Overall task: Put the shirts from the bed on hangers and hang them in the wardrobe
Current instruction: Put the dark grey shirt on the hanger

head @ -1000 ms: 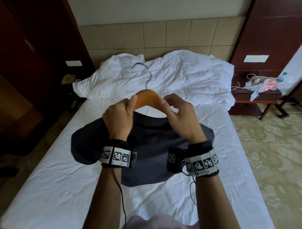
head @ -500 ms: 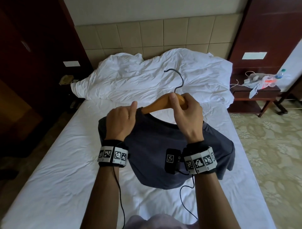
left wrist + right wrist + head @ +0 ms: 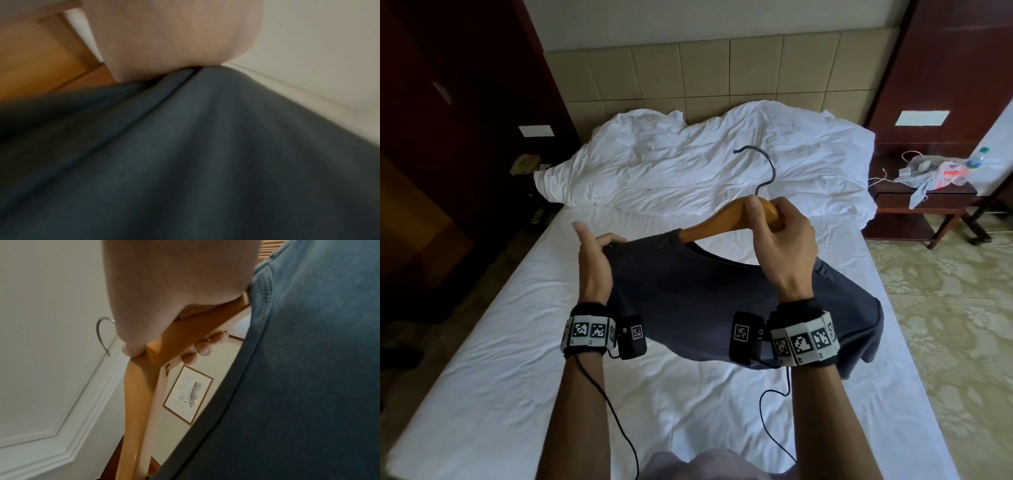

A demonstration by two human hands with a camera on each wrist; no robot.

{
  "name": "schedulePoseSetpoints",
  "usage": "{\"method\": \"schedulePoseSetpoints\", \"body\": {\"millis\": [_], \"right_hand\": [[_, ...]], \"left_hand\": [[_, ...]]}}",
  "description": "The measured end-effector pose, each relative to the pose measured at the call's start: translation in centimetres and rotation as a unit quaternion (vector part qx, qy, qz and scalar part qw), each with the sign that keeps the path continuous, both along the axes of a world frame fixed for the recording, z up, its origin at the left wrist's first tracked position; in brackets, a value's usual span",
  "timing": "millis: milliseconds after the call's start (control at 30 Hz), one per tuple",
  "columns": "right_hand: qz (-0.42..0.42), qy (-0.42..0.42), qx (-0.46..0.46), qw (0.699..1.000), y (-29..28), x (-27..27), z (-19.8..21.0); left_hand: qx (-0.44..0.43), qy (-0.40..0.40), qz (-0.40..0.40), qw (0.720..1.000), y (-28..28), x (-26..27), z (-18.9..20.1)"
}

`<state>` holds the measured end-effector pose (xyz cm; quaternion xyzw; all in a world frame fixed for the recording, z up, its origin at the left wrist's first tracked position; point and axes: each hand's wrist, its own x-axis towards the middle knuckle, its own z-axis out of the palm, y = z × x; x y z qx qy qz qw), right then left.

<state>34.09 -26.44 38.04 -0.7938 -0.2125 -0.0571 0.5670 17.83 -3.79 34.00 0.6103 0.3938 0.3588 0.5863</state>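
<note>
A person stands at the foot of a bed [image 3: 482,359] with white sheets, holding a dark grey shirt [image 3: 705,301] up at the centre of the frame. The right hand [image 3: 779,243] has its fingers [image 3: 202,347] wrapped around the middle of a wooden hanger [image 3: 722,222], just under the metal hook [image 3: 760,164]. The left hand [image 3: 594,260] grips the shirt's shoulder, thumb raised.

A second ago the shirt lay flat on the bed with both hands at the collar. Now it is lifted clear, and one arm of the hanger runs inside the neck opening toward the left of the frame. The other arm is hidden behind the right hand, so that shoulder is probably not seated yet. The wardrobe is not clearly in view.
</note>
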Motion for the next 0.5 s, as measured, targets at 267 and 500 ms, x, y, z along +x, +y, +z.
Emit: {"method": "schedulePoseSetpoints", "body": {"millis": [267, 500], "right_hand": [[0.014, 0.022, 0.021, 0.999, -0.6, 0.5, 0.0], [0.088, 0.016, 0.03, 0.996, -1.2, 1.8, -0.2]], "left_hand": [[0.027, -0.04, 0.028, 0.998, 1.2, -1.0, -0.6], [0.163, 0.04, 0.116, 0.979, 2.4, -2.0, -0.6]]}}
